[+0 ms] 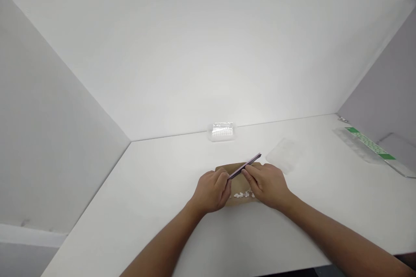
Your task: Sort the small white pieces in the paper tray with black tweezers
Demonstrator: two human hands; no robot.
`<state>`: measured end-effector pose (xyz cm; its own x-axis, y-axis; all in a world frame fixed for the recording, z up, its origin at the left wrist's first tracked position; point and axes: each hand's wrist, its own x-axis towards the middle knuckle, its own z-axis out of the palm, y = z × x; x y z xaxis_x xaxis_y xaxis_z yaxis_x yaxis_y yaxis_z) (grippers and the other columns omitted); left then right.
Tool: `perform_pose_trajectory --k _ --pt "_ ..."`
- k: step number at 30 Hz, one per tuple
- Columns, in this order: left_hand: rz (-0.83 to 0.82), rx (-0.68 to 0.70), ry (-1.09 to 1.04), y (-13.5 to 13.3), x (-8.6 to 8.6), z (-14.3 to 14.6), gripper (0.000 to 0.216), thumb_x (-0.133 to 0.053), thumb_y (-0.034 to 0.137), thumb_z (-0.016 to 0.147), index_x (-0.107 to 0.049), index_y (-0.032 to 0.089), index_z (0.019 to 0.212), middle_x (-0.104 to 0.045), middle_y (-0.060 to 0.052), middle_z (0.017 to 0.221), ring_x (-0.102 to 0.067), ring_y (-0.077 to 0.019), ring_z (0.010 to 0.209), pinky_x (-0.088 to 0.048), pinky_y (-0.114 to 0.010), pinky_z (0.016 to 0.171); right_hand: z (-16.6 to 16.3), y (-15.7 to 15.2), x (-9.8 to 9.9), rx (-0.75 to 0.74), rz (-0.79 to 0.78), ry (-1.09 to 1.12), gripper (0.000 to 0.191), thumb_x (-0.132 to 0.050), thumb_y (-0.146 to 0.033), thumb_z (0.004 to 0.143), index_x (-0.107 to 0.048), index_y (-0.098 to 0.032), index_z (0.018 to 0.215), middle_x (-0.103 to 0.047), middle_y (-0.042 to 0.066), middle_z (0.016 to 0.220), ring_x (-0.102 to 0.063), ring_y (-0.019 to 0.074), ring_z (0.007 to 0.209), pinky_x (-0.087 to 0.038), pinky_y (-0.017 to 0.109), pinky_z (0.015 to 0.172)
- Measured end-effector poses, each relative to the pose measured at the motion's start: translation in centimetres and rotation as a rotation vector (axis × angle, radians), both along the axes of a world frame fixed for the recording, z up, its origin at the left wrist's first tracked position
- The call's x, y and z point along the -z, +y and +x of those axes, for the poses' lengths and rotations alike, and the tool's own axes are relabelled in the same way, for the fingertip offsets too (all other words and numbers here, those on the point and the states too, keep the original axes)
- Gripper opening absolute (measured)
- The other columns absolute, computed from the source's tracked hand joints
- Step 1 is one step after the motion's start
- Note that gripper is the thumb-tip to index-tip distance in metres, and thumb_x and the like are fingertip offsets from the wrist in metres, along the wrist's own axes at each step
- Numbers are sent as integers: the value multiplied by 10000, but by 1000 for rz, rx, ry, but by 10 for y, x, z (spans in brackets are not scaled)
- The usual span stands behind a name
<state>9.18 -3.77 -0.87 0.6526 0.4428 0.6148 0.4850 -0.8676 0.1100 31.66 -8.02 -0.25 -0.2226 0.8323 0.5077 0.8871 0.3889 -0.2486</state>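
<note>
A thin, straight dark bar [255,158] with a purplish edge slants up to the right between my hands. It may be a flat thing seen edge-on; I cannot tell its kind. My left hand [212,191] is closed round its lower end. The fingers and thumb of my right hand [269,184] pinch it farther up, and its upper tip sticks out beyond them. Under both hands lies a brown paper or cardboard tray [236,184], partly hidden by them. Several small white pieces [242,194] lie along its near side.
A clear plastic box [222,132] stands at the back of the white table [156,190], against the wall. A translucent sheet or bag [284,154] lies right of my hands. Farther right are a clear bag with a green patterned strip [370,143] and a bent wire [401,174].
</note>
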Motion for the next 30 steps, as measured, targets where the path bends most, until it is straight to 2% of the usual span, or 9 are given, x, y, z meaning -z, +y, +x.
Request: perform_pose_trajectory --k 5,9,16,23,30 --pt "-4 -11 -3 0 0 -1 138 -460 164 951 -455 218 824 -580 0 729 -481 -134 544 -314 -284 528 -2 0 -1 -33 -4 26 372 -413 -310 1057 -550 -202 729 -590 -6 614 -455 131 571 -227 297 596" --pt "-4 -7 5 -1 -1 0 129 -465 178 959 -460 218 836 -598 -5 746 -496 -141 569 -344 -289 547 -9 -5 0 -97 9 25 342 -429 -277 1041 -560 -200 735 -627 -2 636 -478 131 586 -244 307 622" --pt "9 -16 5 0 2 -1 147 -453 167 960 -460 217 821 -574 3 717 -474 -134 538 -326 -290 525 -1 4 2 30 25 5 373 -404 -322 1067 -560 -201 750 -607 -8 630 -450 123 552 -224 292 602" --pt "7 -23 6 0 2 -1 160 -453 157 948 -459 217 800 -570 4 709 -477 -130 537 -327 -287 529 -5 4 6 -23 -11 7 393 -381 -309 1068 -554 -201 732 -601 -3 612 -469 131 562 -216 299 596" --pt "4 -20 14 -2 2 1 155 -436 170 978 -450 217 831 -571 5 707 -469 -136 542 -322 -294 542 5 8 2 75 13 6 406 -380 -347 1076 -539 -204 731 -599 -12 600 -430 126 522 -202 289 585"
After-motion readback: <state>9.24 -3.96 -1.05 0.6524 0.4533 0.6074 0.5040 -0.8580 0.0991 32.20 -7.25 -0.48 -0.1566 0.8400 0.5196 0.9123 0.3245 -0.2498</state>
